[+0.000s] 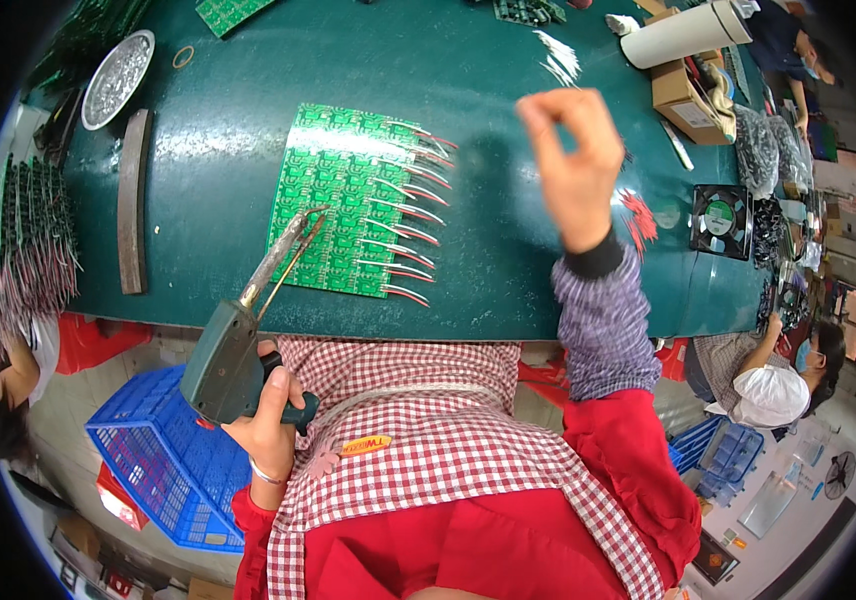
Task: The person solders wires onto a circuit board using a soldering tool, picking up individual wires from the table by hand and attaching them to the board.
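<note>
Board (348, 200) lies mid-table, right hand (573, 160) raised beside it.

Dark teal table (488, 270) bearing a bright green circuit panel (333, 200) fringed with red-and-white wires (410, 235). Soldering gun (233, 355): grey-green body, brownish metal tip. Apron (428, 450): red-and-white check over red clothing; sleeve (598, 320) of fine purple-grey check, black cuff. Blue lattice crate (153, 455) below. Silver dish (118, 78); black fan (720, 220) with a label, seemingly green.
</note>
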### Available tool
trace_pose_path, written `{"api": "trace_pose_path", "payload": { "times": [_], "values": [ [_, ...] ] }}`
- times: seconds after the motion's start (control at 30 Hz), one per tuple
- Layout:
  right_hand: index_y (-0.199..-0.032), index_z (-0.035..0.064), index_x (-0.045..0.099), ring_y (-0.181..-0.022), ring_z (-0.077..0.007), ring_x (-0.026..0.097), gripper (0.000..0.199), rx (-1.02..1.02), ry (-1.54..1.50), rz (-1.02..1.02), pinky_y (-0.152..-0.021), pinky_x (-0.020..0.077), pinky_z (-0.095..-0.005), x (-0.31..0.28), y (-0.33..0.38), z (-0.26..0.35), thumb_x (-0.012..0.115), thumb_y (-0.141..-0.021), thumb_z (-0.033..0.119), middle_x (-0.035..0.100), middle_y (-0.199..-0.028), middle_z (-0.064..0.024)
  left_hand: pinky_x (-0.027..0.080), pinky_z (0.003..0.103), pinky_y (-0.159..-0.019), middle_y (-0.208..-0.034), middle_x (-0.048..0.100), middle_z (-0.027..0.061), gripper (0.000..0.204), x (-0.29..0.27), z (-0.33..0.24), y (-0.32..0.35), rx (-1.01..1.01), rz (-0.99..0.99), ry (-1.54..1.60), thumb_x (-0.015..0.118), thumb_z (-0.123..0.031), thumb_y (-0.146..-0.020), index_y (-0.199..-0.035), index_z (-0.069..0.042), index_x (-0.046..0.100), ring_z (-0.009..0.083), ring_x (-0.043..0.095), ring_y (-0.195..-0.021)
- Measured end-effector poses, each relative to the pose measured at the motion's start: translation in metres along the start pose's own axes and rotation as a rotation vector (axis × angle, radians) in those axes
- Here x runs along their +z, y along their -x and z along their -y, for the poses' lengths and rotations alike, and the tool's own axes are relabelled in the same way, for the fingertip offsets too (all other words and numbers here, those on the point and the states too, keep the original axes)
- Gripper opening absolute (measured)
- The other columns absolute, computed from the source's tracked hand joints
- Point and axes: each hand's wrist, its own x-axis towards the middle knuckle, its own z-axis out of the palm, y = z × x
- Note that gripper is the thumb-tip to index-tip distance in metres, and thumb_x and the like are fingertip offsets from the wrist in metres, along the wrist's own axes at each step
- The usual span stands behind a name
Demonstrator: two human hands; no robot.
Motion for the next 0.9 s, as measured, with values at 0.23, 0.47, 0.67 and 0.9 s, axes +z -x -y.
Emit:
{"api": "trace_pose_path", "payload": {
  "times": [0.23, 0.47, 0.67, 0.9],
  "values": [
    [-0.098, 0.0046, 0.076, -0.090, -0.0262, 0.069, 0.009, 0.031, 0.345, 0.031, -0.079, 0.0569, -0.0375, 0.015, -0.035, -0.121, 0.078, -0.092, 0.012, 0.068, -0.097, -0.0105, 0.051, 0.030, -0.056, -0.119, 0.068, 0.0184, 0.044, 0.006, 0.004, 0.005, 0.029, -0.014, 0.008, 0.068, 0.009, -0.092, -0.135, 0.006, 0.058, 0.0152, 0.061, -0.064],
    [-0.097, 0.0080, 0.070, -0.096, -0.0352, 0.062, 0.009, -0.005, 0.456, 0.152, -0.084, 0.0511, -0.0458, 0.021, -0.039, -0.144, 0.075, -0.094, 0.015, 0.066, -0.098, -0.0129, 0.049, 0.028, -0.052, -0.118, 0.070, 0.0209, 0.049, 0.010, 0.004, 0.010, 0.043, -0.095, -0.039, 0.070, 0.005, -0.089, -0.136, 0.005, 0.057, 0.0161, 0.061, -0.061],
    [-0.100, 0.0081, 0.067, -0.100, -0.0357, 0.062, 0.010, -0.060, 0.554, 0.198, -0.085, 0.0508, -0.0477, 0.020, -0.042, -0.147, 0.072, -0.096, 0.016, 0.065, -0.101, -0.0126, 0.050, 0.029, -0.052, -0.119, 0.070, 0.0212, 0.050, 0.008, 0.003, 0.012, 0.041, -0.055, -0.060, 0.069, 0.008, -0.090, -0.138, 0.007, 0.056, 0.0164, 0.061, -0.062],
    [-0.103, 0.0039, 0.061, -0.097, -0.0364, 0.060, 0.007, -0.126, 0.551, 0.024, -0.081, 0.0478, -0.0494, 0.022, -0.027, -0.078, 0.066, -0.099, 0.007, 0.064, -0.100, -0.0128, 0.050, 0.030, -0.053, -0.119, 0.069, 0.0198, 0.052, 0.001, 0.002, 0.022, 0.036, -0.027, -0.066, 0.069, 0.010, -0.090, -0.140, 0.005, 0.054, 0.0175, 0.061, -0.063]
  ]
}}
